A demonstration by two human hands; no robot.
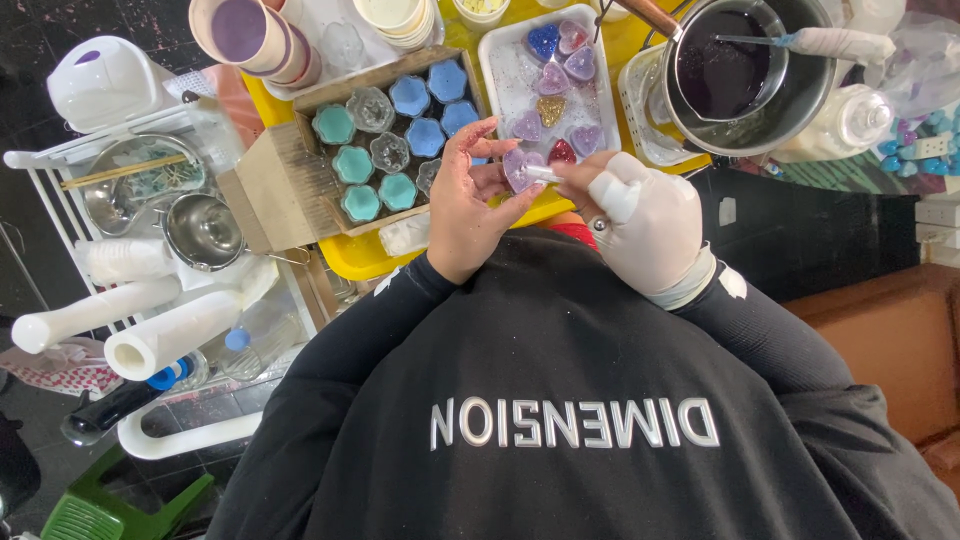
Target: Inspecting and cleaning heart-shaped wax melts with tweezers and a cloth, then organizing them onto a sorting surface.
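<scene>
My left hand (465, 205), bare and stained reddish, holds a small purple heart-shaped container (518, 168) on its fingertips. In a white glove, my right hand (645, 225) pinches a short pale stick (545, 173) whose tip touches the heart. Both hands hover over the near edge of a yellow tray (360, 258). Just beyond them lies a white tray (497, 95) with several heart-shaped pieces in blue, purple, red and gold glitter.
A cardboard box (285, 175) holds several teal, blue and clear flower-shaped pieces. A metal pot (745, 75) of dark liquid stands at the back right, stacked cups (250, 35) at the back left. Metal bowls (203, 232) and white rolls (165, 335) fill a rack on the left.
</scene>
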